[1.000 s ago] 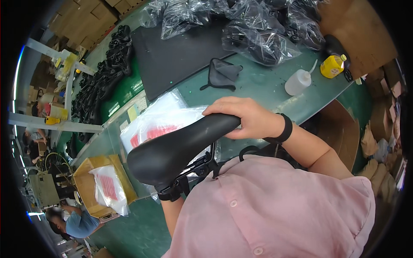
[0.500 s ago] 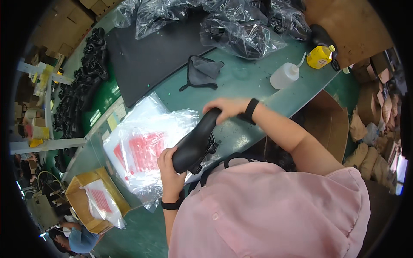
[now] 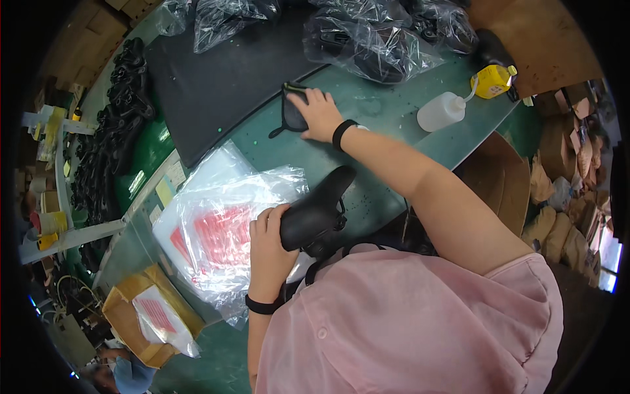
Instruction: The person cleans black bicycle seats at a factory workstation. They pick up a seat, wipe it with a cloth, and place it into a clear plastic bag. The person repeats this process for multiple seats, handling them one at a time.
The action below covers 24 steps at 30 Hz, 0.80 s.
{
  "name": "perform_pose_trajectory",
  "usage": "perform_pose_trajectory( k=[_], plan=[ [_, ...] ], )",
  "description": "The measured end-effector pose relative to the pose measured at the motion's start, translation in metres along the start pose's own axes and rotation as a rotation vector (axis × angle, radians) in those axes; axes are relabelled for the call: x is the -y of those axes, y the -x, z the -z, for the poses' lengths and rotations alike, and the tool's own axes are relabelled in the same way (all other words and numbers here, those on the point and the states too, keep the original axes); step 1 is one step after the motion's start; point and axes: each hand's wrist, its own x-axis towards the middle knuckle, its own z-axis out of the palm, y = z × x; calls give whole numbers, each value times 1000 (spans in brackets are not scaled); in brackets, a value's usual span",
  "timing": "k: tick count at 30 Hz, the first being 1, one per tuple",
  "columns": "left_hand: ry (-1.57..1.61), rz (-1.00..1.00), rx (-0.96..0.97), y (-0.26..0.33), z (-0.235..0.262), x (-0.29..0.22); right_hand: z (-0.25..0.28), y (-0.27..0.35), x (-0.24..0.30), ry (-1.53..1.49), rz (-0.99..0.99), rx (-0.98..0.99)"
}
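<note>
A black bicycle saddle [image 3: 316,211] is in my left hand [image 3: 269,241], which wraps round its wide rear end. The narrow nose points up and to the right, and part of the metal rail clamp shows on its underside. My right hand [image 3: 319,117] has come down on a dark grey cloth [image 3: 293,117] with a corded edge, its fingers spread; it covers much of the cloth. Below the saddle and to its left lies a stack of clear plastic bags [image 3: 216,230] with red print.
Beyond the cloth lies a black mat [image 3: 223,85], with bagged saddles [image 3: 374,52] behind. At right stand a white squeeze bottle [image 3: 441,111] and a yellow bottle [image 3: 493,81]. Several bare saddles [image 3: 125,98] line the left. An open carton [image 3: 118,315] sits lower left, near another person [image 3: 133,375].
My right hand has let go of the saddle's nose and moved up and left onto the grey cloth. My left hand still holds the saddle, now shifted slightly right.
</note>
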Motion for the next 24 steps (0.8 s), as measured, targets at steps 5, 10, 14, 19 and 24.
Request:
perform_pose_trajectory(
  k=[5,10,14,19,24],
  plan=[
    [-8,-18,38,-15,9,4,-6,-19,-14,56,-63,51],
    [-17,72,138,-15,16,-12,10,-9,-55,-1286,-492,-62],
    [239,87,158,-10,-7,19,76,60,-48,-2239,-567,109],
    [589,249,350,-35,-6,46,75,135,-58,-2709,-478,67],
    [173,-80,132,-82,11,-29,84,173,-39,-2747,-429,-130]
  ],
)
